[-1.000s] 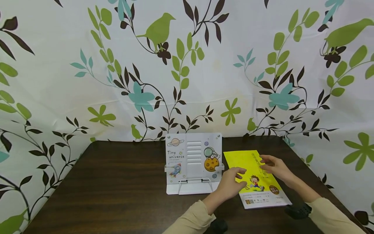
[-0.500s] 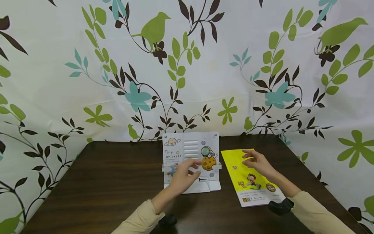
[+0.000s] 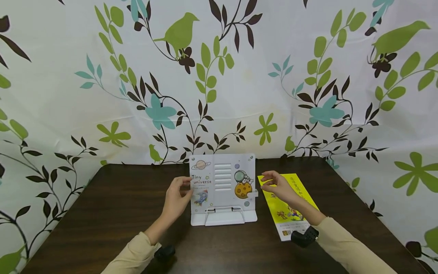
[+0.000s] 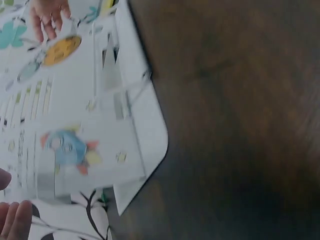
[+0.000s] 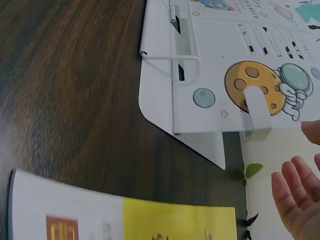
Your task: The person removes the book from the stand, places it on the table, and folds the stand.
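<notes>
A white book stand (image 3: 224, 196) printed "Tiny universe", with planets, a rocket and an astronaut, stands upright on the dark table. My left hand (image 3: 175, 199) is at its left edge, thumb and fingers parted around that side. My right hand (image 3: 280, 190) hovers near the right edge, fingers loosely bent with nothing between them; the right wrist view shows its fingers (image 5: 295, 185) apart from the panel. A wire page holder (image 3: 224, 211) crosses the stand's lower front. To the right lies a yellow and white book (image 3: 280, 205), partly covered by my right hand and wrist.
The dark wooden table (image 3: 119, 213) reaches back to a wall cloth (image 3: 246, 87) patterned with birds and leaves. A small white side clip (image 5: 257, 107) sticks out over the stand's right edge. Black bands sit on both wrists.
My left hand has moved left from above the book, across the stand, to its left edge. My right hand has come left off the book toward the stand's right edge.
</notes>
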Demonstrator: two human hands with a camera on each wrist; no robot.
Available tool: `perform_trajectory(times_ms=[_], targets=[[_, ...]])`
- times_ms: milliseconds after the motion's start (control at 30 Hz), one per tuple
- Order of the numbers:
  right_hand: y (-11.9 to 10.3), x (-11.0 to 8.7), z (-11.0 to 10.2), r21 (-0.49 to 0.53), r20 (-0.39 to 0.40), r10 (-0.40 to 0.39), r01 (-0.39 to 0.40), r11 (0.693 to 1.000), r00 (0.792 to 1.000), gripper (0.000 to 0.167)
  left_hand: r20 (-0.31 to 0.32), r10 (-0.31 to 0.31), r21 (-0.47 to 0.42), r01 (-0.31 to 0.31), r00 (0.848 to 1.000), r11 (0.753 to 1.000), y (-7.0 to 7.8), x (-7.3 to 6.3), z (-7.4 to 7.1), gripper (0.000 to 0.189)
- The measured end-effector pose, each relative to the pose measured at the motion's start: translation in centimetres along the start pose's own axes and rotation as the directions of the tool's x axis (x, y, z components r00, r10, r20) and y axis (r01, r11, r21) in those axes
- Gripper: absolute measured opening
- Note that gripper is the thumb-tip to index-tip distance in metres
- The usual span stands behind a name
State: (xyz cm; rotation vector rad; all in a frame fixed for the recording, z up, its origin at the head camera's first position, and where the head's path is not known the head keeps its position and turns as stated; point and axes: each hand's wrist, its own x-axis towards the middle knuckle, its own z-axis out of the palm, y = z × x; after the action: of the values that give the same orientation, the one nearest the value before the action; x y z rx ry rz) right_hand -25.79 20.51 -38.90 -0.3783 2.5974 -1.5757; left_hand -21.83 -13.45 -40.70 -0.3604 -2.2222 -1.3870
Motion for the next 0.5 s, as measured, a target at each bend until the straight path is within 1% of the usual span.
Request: perform_trajectory(times_ms=[67,167,233,267,367,467,500], targets=[[-0.1,0.2,0.4,0.001,-0.011,-0.005,0.005,1.000,1.000,0.048,0.014,-0.006,-0.011,0.006,1.000,1.000,-0.3,0.5,-0.2,0.038],[0.0,0.6,1.1,0.018,-0.013,-0.025,0.025,1.000,1.000,0.049,0.048,-0.031,-0.030,0.032,0.998,0.999,-0.8,0.9,-0.4,0.047],[0.1,0.8,1.5,0.020,-0.022,-0.032,0.033,0.999,0.999,0.048,0.050,-0.044,-0.051,0.047,0.998,0.998,-1.0,1.1,-0.4,0.048],[0.2,0.9,1.8,0.021,-0.028,-0.034,0.035,0.999,0.999,0.047,0.048,-0.057,-0.061,0.060,0.997,0.996,-0.7,1.1,-0.5,0.048],[0.3,1.1,2.4,0.019,-0.051,-0.037,0.038,0.999,0.998,0.042,0.018,-0.066,-0.069,0.067,0.998,0.995,0.7,1.3,-0.6,0.043],[0.1,1.3,2.9,0.011,-0.078,-0.045,0.046,0.999,0.996,0.036,0.011,-0.083,-0.058,0.084,0.996,0.995,2.2,1.4,-0.8,0.040],[0.0,1.3,3.0,0.006,-0.083,-0.056,0.057,0.998,0.995,0.035,0.010,-0.082,-0.053,0.083,0.997,0.995,2.4,1.4,-0.8,0.040]])
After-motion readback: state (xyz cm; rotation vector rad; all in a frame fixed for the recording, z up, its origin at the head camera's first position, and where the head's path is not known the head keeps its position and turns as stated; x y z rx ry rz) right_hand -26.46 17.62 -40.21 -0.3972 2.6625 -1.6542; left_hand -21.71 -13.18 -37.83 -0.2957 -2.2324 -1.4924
